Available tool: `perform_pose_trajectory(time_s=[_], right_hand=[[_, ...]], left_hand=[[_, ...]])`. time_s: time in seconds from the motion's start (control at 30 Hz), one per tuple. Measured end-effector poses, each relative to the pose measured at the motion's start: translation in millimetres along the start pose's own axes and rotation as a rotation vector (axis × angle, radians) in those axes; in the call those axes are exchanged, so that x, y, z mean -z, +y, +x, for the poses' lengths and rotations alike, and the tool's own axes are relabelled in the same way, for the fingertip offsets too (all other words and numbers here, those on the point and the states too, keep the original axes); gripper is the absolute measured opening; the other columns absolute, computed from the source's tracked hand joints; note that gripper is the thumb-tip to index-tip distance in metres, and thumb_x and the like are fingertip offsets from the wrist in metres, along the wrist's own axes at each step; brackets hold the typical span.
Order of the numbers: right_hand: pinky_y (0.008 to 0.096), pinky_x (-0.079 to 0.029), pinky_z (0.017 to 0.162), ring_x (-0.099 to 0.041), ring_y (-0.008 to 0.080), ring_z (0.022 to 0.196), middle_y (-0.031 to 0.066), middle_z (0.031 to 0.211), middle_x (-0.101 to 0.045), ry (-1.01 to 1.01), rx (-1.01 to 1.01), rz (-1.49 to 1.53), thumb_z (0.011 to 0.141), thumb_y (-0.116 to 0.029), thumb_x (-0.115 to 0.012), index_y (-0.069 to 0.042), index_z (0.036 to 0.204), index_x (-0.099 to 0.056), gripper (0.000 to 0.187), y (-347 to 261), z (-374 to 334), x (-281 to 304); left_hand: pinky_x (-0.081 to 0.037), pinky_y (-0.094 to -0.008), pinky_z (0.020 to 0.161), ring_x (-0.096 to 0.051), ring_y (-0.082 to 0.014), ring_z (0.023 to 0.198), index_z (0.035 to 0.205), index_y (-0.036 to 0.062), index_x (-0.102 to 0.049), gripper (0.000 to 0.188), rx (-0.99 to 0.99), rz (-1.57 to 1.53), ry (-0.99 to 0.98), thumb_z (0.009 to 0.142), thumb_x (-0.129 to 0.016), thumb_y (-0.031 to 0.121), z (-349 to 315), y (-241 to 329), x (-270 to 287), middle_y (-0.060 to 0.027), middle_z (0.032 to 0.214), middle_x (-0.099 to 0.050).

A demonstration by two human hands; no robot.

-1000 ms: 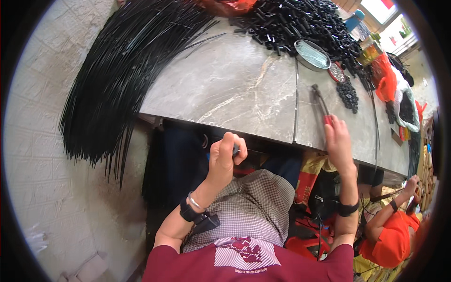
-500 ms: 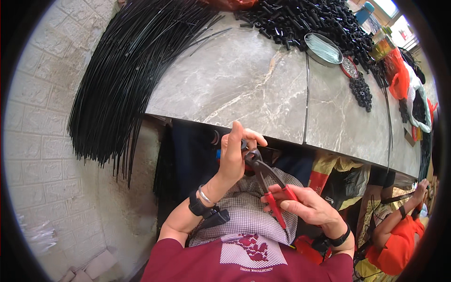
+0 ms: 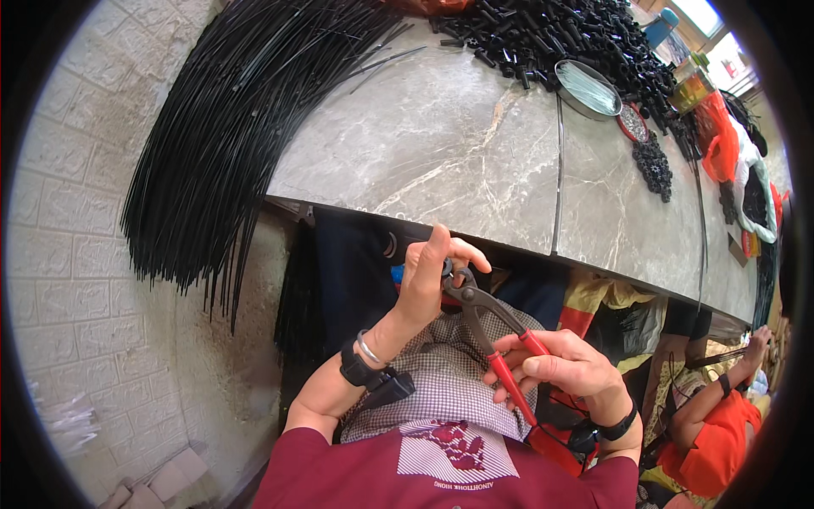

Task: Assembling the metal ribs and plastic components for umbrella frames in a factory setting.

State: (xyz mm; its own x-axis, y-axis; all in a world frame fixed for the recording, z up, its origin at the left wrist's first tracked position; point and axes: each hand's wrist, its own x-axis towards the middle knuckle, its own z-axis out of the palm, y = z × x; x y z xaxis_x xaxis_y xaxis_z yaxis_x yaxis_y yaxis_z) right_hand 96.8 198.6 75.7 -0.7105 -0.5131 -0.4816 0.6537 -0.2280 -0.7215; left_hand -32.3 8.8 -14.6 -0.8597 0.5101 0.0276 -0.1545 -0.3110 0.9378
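Observation:
My right hand (image 3: 570,365) is closed around the red grips of a pair of end-cutting pincers (image 3: 476,299), whose dark handles are spread apart. The jaws point up and left, close against the fingers of my left hand (image 3: 420,284). That hand is curled with its thumb raised, gripping a small black cylindrical part (image 3: 447,266) beside the jaws. The fingers hide most of the part, and whether the jaws touch it I cannot tell. Both hands are in front of the table's near edge, above my checked apron (image 3: 449,356).
The marbled grey table (image 3: 407,153) lies ahead. Long thin black rods (image 3: 212,161) overhang its left end. A heap of black tubes (image 3: 551,38) fills the back, near a dish of clear thin strips (image 3: 587,90) and a red-rimmed bowl (image 3: 632,123). A person in orange (image 3: 712,441) works at right.
The pincers' handles are spread wider and their jaws look more parted. My right hand has shifted slightly right. My left hand keeps its curled grip, and the view has moved a little.

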Motion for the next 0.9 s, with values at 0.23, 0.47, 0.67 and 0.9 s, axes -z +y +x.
perform_pose_trajectory(time_s=[0.23,0.47,0.67,0.9], right_hand=[[0.0294,-0.057,0.060,-0.065,0.0182,0.074,0.0147,0.095,-0.062,0.005,-0.071,0.126,0.100,-0.015,-0.046,0.013,0.130,-0.043,0.041,5,-2,-3],[0.0259,-0.046,0.046,-0.053,0.0118,0.054,0.0071,0.080,-0.057,0.012,-0.089,0.155,0.101,-0.017,-0.045,0.011,0.120,-0.046,0.034,16,-4,-10],[0.0271,-0.047,0.048,-0.056,0.0143,0.060,0.0138,0.084,-0.058,0.021,-0.128,0.093,0.099,-0.019,-0.050,0.009,0.110,-0.049,0.030,15,-7,-14],[0.0286,-0.055,0.051,-0.066,0.0176,0.063,0.0162,0.099,-0.067,0.099,0.010,0.090,0.102,-0.020,-0.046,0.010,0.131,-0.041,0.042,9,-8,-24]], left_hand=[[-0.029,-0.0244,0.051,-0.038,-0.0062,0.050,0.074,-0.0013,-0.073,0.078,-0.022,0.109,0.011,0.103,-0.026,0.055,-9,7,-1,0.0030,0.048,-0.043],[-0.027,-0.0262,0.051,-0.036,-0.0066,0.050,0.072,-0.0018,-0.072,0.076,-0.005,0.085,0.015,0.102,-0.028,0.053,-16,7,-1,0.0015,0.049,-0.044],[-0.025,-0.0264,0.050,-0.033,-0.0064,0.048,0.071,-0.0027,-0.071,0.076,-0.023,0.082,0.022,0.102,-0.028,0.052,-18,8,-3,0.0022,0.047,-0.042],[-0.029,-0.0216,0.051,-0.037,-0.0045,0.050,0.077,-0.0010,-0.071,0.072,-0.063,-0.053,-0.009,0.102,-0.029,0.053,-14,-2,8,0.0045,0.051,-0.042]])
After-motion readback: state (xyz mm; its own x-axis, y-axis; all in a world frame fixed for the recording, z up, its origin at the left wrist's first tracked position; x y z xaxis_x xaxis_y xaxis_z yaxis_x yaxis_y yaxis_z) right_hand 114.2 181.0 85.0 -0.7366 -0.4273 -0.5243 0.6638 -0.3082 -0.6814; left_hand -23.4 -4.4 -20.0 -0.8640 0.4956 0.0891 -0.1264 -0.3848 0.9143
